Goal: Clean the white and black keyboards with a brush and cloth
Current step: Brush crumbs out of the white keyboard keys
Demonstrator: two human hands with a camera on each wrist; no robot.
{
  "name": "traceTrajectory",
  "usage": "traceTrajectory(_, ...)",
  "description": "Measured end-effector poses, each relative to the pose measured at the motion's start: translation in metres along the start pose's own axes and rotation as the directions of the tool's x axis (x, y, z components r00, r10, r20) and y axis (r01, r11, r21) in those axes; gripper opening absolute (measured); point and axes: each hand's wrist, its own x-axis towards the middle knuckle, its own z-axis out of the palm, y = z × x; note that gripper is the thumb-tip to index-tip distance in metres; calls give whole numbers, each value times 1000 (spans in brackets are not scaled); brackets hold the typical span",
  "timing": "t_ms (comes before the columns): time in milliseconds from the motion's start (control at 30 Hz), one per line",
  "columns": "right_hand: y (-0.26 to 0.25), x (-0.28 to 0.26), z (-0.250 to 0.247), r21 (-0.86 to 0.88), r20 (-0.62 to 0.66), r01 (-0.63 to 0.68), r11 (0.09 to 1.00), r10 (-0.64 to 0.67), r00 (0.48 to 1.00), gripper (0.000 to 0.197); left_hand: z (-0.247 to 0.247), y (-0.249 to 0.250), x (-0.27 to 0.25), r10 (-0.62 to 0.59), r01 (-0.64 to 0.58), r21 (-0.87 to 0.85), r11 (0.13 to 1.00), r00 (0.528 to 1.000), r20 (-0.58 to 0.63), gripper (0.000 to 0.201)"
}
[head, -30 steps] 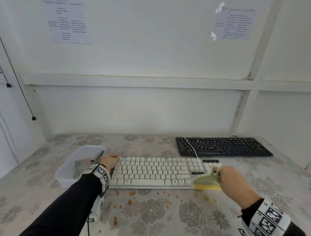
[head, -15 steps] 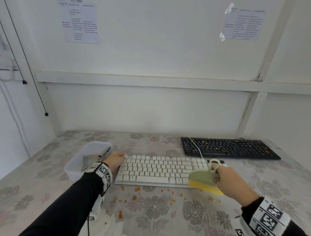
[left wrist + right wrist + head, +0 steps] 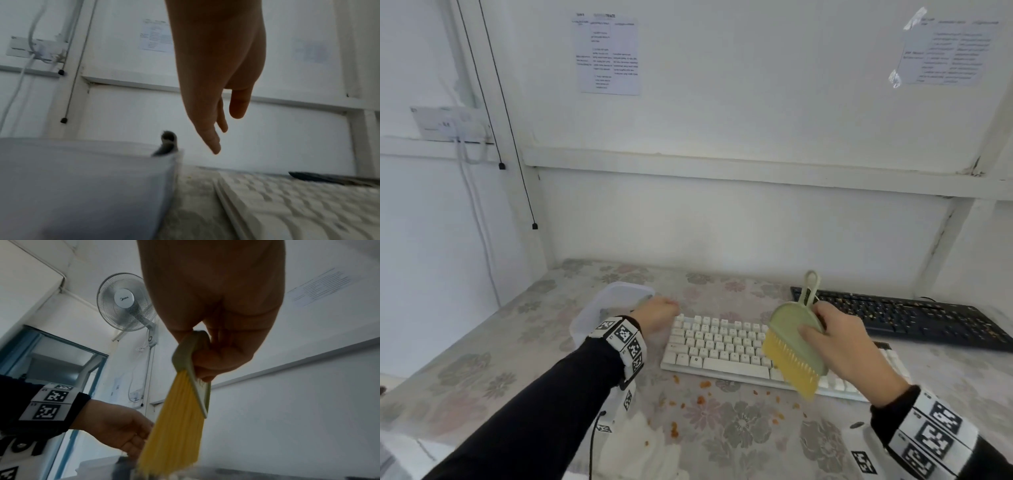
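Observation:
The white keyboard (image 3: 719,346) lies in front of me, with the black keyboard (image 3: 914,317) behind it to the right, orange crumbs among its keys. My right hand (image 3: 816,323) grips a green brush (image 3: 789,325) with yellow bristles (image 3: 791,365), raised and tilted above the white keyboard's right half. In the right wrist view the brush (image 3: 191,363) hangs bristles down from my fingers. My left hand (image 3: 666,308) hovers at the white keyboard's far left corner. In the left wrist view its fingers (image 3: 213,142) are straight and hold nothing.
A clear plastic container (image 3: 599,308) stands left of the white keyboard, with a grey item inside. A white cloth (image 3: 643,442) lies near the table's front edge. Orange crumbs (image 3: 702,397) dot the floral tablecloth in front of the keyboard. The wall rises right behind the table.
My right hand has lifted the brush off the white keyboard's right end and carried it up and left. My left hand has come off the keyboard's left edge.

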Motion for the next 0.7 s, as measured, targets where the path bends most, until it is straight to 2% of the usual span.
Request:
traceTrajectory(133, -53, 10, 24, 94, -43, 85, 992, -81, 996, 12, -49, 6, -8, 71, -101, -270, 958, 991, -117, 31)
traceTrajectory(233, -96, 24, 52, 141, -68, 125, 982, -116, 991, 8, -100, -11, -9, 100, -173, -244, 954, 954, -284, 34)
traceTrajectory(300, -124, 37, 75, 181, -75, 131, 975, -120, 990, 7, -132, -36, -3, 94, -148, -153, 977, 944, -316, 39)
traceTrajectory(367, -152, 50, 100, 223, -65, 120, 967, -108, 992, 9, -157, -68, 0, 39, -61, -96, 994, 976, -215, 54)
traceTrajectory(400, -165, 56, 112, 234, -58, 113, 966, -102, 993, 12, -166, -83, 0, -7, -7, -108, 994, 992, -129, 70)
traceTrajectory(467, -188, 69, 136, 236, -47, 88, 968, -79, 996, 20, -177, -110, -1, -75, 82, -186, 979, 996, 43, 124)
traceTrajectory(500, -197, 75, 147, 238, -41, 72, 969, -64, 997, 23, -179, -118, -2, -93, 113, -195, 974, 990, 110, 143)
traceTrajectory(567, -212, 86, 167, 234, -16, 40, 971, -38, 999, 26, -178, -129, -3, -69, 99, -131, 986, 974, 217, 160)
traceTrajectory(633, -224, 96, 183, 198, 21, 12, 980, -17, 1000, 27, -175, -126, -6, -5, 14, -25, 1000, 953, 303, 172)
traceTrajectory(700, -232, 103, 197, 155, 52, -19, 988, 11, 999, 27, -172, -122, -4, 18, -30, 26, 999, 924, 382, 176)
